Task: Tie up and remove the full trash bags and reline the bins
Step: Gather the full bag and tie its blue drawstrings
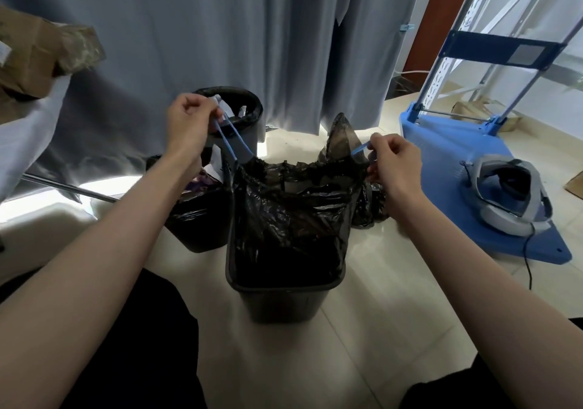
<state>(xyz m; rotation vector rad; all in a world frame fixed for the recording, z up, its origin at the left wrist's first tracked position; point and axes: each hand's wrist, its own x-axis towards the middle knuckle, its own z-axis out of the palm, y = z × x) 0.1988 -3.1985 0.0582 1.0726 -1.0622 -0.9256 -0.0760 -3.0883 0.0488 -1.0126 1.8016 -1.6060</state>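
Note:
A black trash bag (293, 216) sits in a dark square bin (277, 301) on the floor in front of me, its gathered top raised above the rim. My left hand (189, 121) grips a loop of the bag's blue drawstring (232, 148) up and to the left. Off to the right of the bag top, my right hand (394, 159) pinches the other blue drawstring end. Two more bins stand behind: a round one (249, 138) lined in black with white litter, and a full one (198, 219) at the left.
A crumpled black bag (370, 206) lies on the tiles right of the bin. A blue platform cart (448, 168) carrying a grey headset (511, 197) stands at the right. Grey curtains hang behind, and cardboard boxes (38, 61) rest at the upper left.

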